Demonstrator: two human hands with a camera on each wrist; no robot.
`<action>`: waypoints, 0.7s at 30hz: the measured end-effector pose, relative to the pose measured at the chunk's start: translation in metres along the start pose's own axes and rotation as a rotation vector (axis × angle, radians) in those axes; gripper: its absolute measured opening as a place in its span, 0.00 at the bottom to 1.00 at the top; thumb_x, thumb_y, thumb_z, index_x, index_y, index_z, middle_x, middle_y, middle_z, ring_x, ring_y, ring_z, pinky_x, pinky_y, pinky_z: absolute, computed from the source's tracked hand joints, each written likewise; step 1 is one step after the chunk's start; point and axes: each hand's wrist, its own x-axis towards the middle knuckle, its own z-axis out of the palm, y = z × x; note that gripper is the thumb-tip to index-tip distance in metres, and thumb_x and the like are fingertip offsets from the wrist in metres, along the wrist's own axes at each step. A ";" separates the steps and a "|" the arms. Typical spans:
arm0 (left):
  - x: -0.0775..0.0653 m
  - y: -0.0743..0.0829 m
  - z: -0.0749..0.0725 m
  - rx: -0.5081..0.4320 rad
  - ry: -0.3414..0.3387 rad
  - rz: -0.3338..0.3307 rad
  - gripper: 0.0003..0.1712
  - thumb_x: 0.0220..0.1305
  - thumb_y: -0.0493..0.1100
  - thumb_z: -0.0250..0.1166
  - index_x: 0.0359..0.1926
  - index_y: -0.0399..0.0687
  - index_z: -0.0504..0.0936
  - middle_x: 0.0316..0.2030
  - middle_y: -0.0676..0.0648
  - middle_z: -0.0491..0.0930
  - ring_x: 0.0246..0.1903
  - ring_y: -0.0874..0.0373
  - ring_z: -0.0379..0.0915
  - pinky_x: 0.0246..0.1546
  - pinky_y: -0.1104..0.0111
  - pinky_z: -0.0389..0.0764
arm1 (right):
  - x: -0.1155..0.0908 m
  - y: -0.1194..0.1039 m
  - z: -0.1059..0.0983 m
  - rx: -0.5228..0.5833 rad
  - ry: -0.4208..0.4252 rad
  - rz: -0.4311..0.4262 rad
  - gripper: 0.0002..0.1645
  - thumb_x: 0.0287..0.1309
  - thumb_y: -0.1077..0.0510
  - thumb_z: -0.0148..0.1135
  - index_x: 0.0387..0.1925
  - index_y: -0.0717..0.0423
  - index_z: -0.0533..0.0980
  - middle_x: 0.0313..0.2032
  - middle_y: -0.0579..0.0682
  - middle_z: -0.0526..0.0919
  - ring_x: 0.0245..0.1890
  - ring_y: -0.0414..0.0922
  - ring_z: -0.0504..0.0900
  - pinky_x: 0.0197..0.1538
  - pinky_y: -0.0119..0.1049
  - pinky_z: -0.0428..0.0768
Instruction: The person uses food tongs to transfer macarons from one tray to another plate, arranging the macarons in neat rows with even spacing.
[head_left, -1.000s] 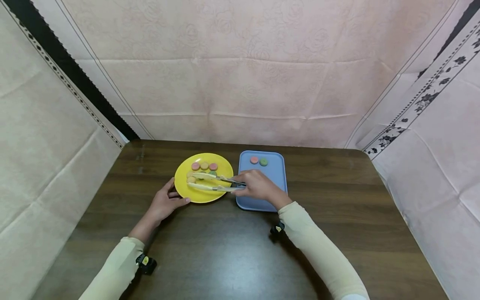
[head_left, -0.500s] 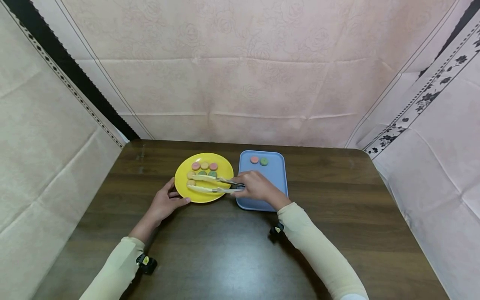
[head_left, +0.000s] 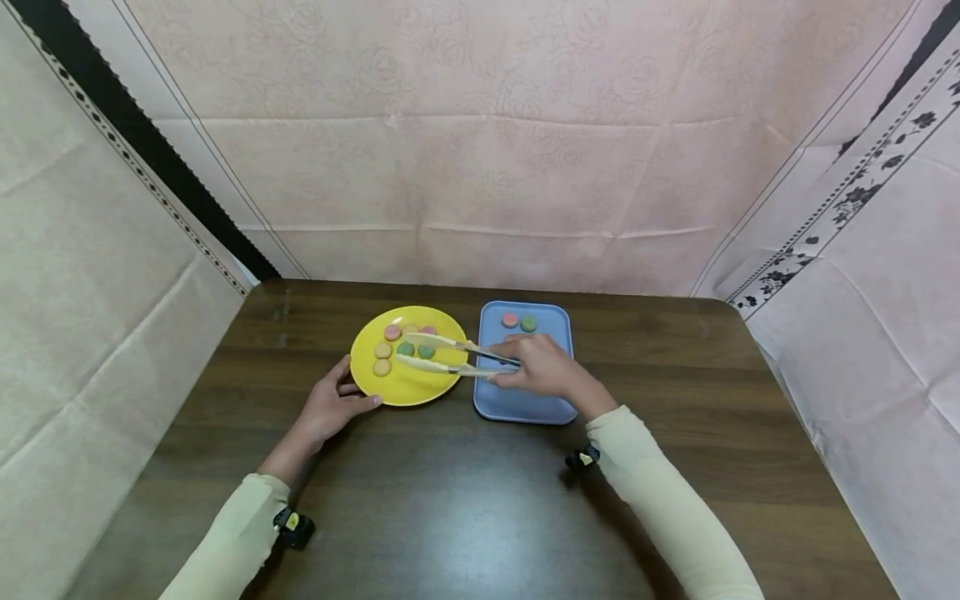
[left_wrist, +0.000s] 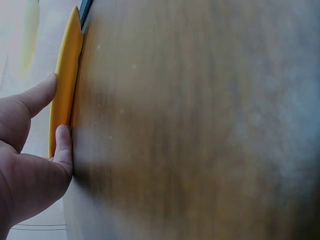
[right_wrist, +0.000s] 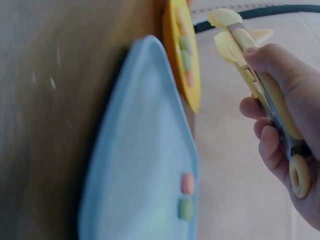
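My right hand (head_left: 536, 367) grips a pair of tongs (head_left: 448, 342) with cream-coloured tips. The tips stand apart over the yellow plate (head_left: 408, 393), overlapping a green disc (head_left: 426, 352) in the head view, with nothing held between them. Another green disc (head_left: 406, 349), two pale yellow discs and some pink ones lie on the plate. My left hand (head_left: 337, 402) touches the plate's near left rim, its thumb and fingers spread along the edge. In the right wrist view, the thumb and fingers wrap round the tongs' handle (right_wrist: 282, 112).
Right of the plate lies a blue tray (head_left: 517, 408), partly under my right hand. A pink disc (head_left: 510, 320) and a green disc (head_left: 528, 323) sit at its far end. Pale cloth (head_left: 480, 183) hangs behind the brown table (head_left: 420, 500) and at both sides.
My right hand has drawn the tongs right and slightly farther back, off the yellow disc their tips were around. Both yellow discs at the plate's left now show fully. My left hand stays put.
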 end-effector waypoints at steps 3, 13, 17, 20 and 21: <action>0.000 0.001 0.001 -0.001 -0.003 0.003 0.61 0.65 0.43 0.74 0.82 0.43 0.39 0.75 0.33 0.59 0.66 0.39 0.69 0.47 0.73 0.80 | -0.010 0.007 -0.016 -0.032 0.021 0.035 0.28 0.59 0.48 0.74 0.57 0.58 0.84 0.50 0.54 0.88 0.38 0.42 0.84 0.37 0.36 0.82; 0.000 -0.001 -0.001 -0.001 -0.002 0.013 0.60 0.65 0.42 0.73 0.82 0.43 0.39 0.74 0.33 0.59 0.66 0.38 0.69 0.47 0.73 0.80 | -0.042 0.036 -0.063 -0.116 0.026 0.138 0.32 0.60 0.45 0.73 0.59 0.62 0.82 0.47 0.56 0.88 0.41 0.48 0.86 0.42 0.44 0.84; 0.000 -0.001 0.000 0.004 -0.001 0.012 0.60 0.65 0.43 0.74 0.82 0.43 0.40 0.74 0.34 0.60 0.65 0.39 0.70 0.48 0.72 0.81 | -0.056 0.048 -0.075 -0.156 0.048 0.171 0.32 0.58 0.46 0.75 0.58 0.62 0.83 0.36 0.51 0.86 0.26 0.41 0.73 0.32 0.39 0.76; 0.000 -0.002 0.001 0.004 -0.001 0.012 0.60 0.64 0.44 0.74 0.82 0.44 0.41 0.73 0.35 0.61 0.65 0.40 0.70 0.49 0.72 0.81 | -0.067 0.057 -0.082 -0.173 0.054 0.205 0.30 0.57 0.47 0.76 0.56 0.61 0.84 0.34 0.50 0.86 0.27 0.42 0.74 0.33 0.40 0.76; 0.000 -0.002 0.001 0.003 0.000 0.011 0.60 0.64 0.43 0.74 0.82 0.44 0.41 0.73 0.35 0.61 0.65 0.40 0.70 0.48 0.73 0.81 | -0.070 0.060 -0.083 -0.172 0.050 0.222 0.30 0.57 0.48 0.76 0.56 0.60 0.84 0.33 0.49 0.85 0.27 0.42 0.74 0.33 0.39 0.75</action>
